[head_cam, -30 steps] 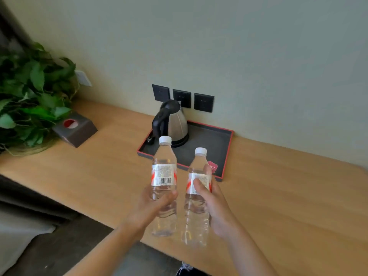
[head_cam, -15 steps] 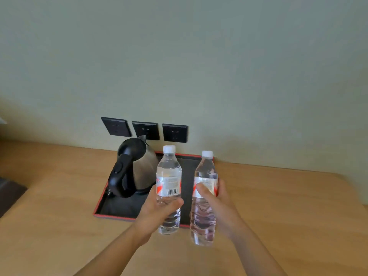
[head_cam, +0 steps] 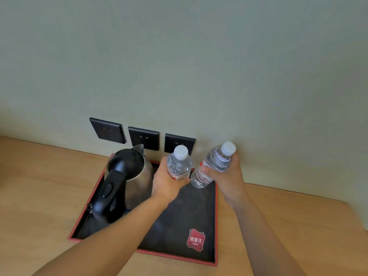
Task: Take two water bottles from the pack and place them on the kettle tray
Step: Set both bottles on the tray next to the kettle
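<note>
Hands (head_cam: 169, 181) hold bottles (head_cam: 179, 164) over tray (head_cam: 199, 222).

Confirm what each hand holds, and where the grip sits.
Left hand: upright clear plastic water bottle, grip around its middle. Right hand: tilted clear plastic water bottle, grip around its upper body.

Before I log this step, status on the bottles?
Left hand holds left bottle upright. Right hand holds right bottle, tilted. Both over tray; kettle close left.

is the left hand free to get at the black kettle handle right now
Probably not: the left hand is wrapped in a grip on a clear white-capped water bottle. The steel kettle's black handle sits unobstructed just beside that arm.
</note>
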{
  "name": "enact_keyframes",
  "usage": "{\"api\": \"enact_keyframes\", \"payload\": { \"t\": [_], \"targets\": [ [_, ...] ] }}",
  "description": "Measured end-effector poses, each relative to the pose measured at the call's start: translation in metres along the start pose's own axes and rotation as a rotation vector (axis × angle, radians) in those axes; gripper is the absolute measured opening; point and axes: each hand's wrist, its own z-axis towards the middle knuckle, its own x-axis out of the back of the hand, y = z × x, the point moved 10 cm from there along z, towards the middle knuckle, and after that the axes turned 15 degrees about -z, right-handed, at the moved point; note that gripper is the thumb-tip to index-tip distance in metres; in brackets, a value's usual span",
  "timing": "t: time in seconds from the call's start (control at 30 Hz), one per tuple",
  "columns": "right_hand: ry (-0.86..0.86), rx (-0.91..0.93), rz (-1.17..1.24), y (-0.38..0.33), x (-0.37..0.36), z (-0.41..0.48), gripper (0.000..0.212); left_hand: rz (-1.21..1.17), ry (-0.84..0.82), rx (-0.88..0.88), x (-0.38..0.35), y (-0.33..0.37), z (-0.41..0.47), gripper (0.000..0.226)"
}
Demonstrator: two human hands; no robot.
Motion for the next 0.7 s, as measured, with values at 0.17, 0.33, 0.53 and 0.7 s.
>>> {"api": "enact_keyframes", "payload": {
  "t": [0.17,0.33,0.53,0.7],
  "targets": [
    [-0.056,0.002,-0.099,0.005,-0.02,-0.003,0.063,0.088,-0.012,0.003,0.001,-0.003,0.008,0.069],
    [-0.108,0.086,-0.27,-0.008,-0.035,-0.009,0.056,0.099,-0.014,0.023,0.002,0.007,0.006,0.07],
    [-0.091,0.094,-0.326,-0.024,-0.023,-0.016,0.059,0.133,-0.082,-0.099,0.004,0.058,-0.009,0.068],
    [0.027,0.282,-0.455,-0.067,0.009,-0.026,0.057,0.277,-0.342,-0.352,-0.008,0.125,-0.02,0.058]
  ]
}}
